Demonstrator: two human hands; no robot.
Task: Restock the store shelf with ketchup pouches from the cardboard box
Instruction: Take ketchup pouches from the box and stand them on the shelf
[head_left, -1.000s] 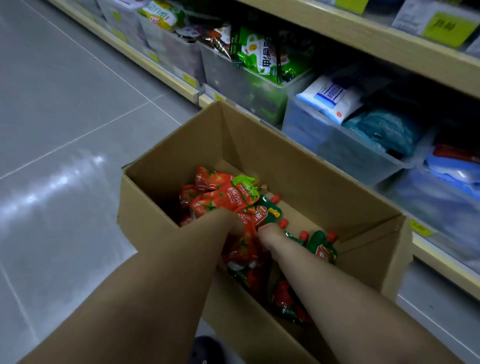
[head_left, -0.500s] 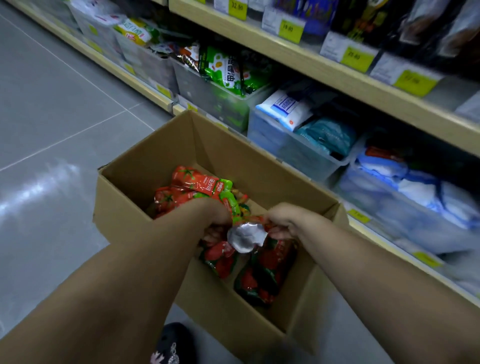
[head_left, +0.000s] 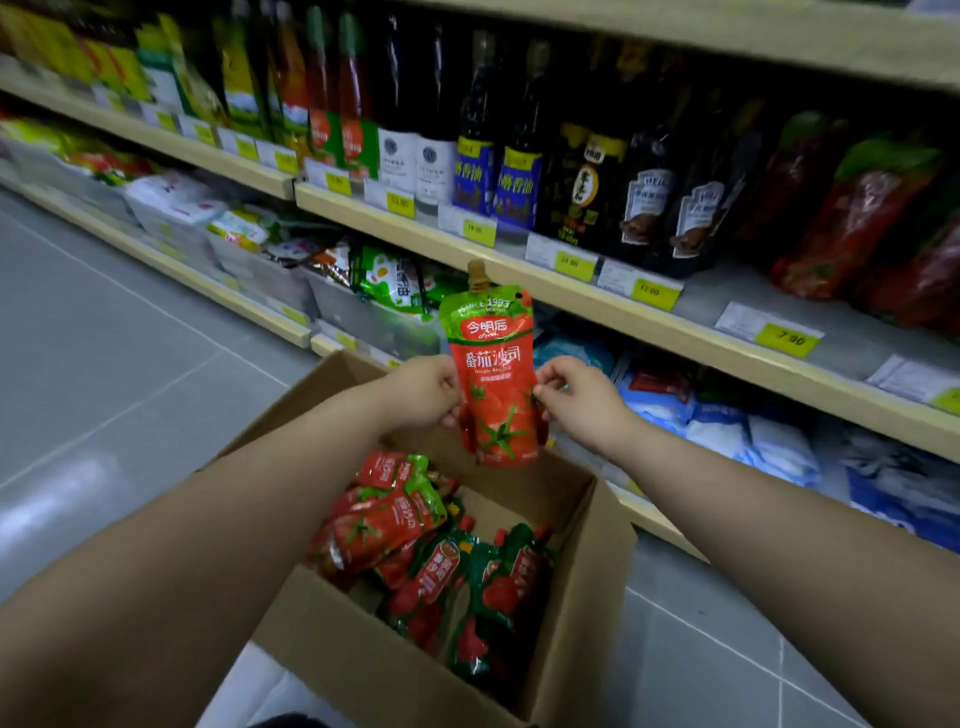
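A red and green ketchup pouch (head_left: 494, 374) with a spout on top is held upright above the open cardboard box (head_left: 576, 597). My left hand (head_left: 422, 391) pinches its left edge and my right hand (head_left: 579, 397) pinches its right edge. Several more ketchup pouches (head_left: 415, 551) lie in a heap inside the box on the floor. Red pouches (head_left: 852, 223) like it stand at the right end of the middle shelf (head_left: 727, 312).
Dark sauce bottles (head_left: 587, 171) fill the middle shelf, with yellow price tags along its front edge. Clear bins (head_left: 374, 317) of packets sit on the bottom shelf behind the box. Grey tiled floor (head_left: 104, 364) stretches to the left.
Both hands have risen out of the box with one pouch, which now stands upright in front of the shelves. The view has tilted up from the box to the middle shelf.
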